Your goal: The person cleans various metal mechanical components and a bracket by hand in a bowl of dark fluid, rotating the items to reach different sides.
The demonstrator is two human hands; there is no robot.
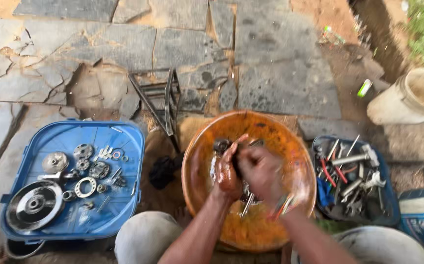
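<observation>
Both hands are over a round orange-brown basin (290, 142) of murky liquid. My left hand (227, 171), wet and stained, grips a dark metal part (222, 145) that sticks out above its fingers. My right hand (260, 172) is closed around a brush with coloured bristles (283, 205) and presses against the left hand; it is motion-blurred. Other metal pieces (247, 201) lie in the basin below the hands.
A blue tray (119, 205) on the left holds a pulley, gears, rings and small parts. A dark tray (388, 205) on the right holds spanners and pliers. A metal frame (165, 100) lies beyond the basin on stone slabs. A white bucket (407, 98) stands far right.
</observation>
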